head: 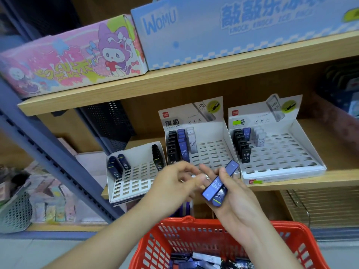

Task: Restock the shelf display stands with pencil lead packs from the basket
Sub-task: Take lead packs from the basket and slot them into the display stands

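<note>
My right hand (pixel 233 199) grips several blue lead packs (pixel 213 188) above the red basket (pixel 295 247), which holds many more packs (pixel 206 262). One blue pack (pixel 232 167) sticks up past my fingers. My left hand (pixel 174 183) hovers just left of them, its fingers loosely bent, blurred, reaching toward the packs. Three white slotted display stands sit on the wooden shelf: a left stand (pixel 134 183) with dark rounded packs, a middle stand (pixel 209 152) with black, blue and white rows, and a right stand (pixel 281 154) likewise partly filled.
A pink cartoon box (pixel 71 55) and a blue WOMU box (pixel 233 26) stand on the upper shelf (pixel 194 78). A blue metal upright (pixel 58 158) runs diagonally at left. A grey mesh basket (pixel 13 212) sits at far left.
</note>
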Tool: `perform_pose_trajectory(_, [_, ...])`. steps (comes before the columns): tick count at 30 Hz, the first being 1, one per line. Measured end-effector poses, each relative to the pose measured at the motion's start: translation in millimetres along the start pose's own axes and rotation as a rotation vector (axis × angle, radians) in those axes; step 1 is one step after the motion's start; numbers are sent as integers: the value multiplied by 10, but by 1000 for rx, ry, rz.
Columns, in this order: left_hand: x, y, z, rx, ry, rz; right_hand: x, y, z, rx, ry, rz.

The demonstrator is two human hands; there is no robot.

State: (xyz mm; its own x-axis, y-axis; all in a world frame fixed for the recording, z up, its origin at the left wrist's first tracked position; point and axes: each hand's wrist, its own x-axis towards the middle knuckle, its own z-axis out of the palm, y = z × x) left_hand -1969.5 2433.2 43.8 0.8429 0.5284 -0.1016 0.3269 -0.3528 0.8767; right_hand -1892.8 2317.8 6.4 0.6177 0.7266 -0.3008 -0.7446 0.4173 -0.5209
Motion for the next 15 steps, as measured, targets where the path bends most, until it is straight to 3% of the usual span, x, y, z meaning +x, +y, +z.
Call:
perform_pose_trajectory(3, [-97,5,139,-101,-75,-33,-20,25,50,23,-12,-5])
perform_pose_trajectory(8, [-143,17,115,-160,31,-28,-53,2,47,29,36,-10])
perform_pose_trajectory(12, [-141,10,-56,-91,113,4,-51,-63,-70,-214,181,-36])
perform_pose_trajectory(15, [-128,36,-148,-149,179,4,-57,-82,-116,-404,119,-33])
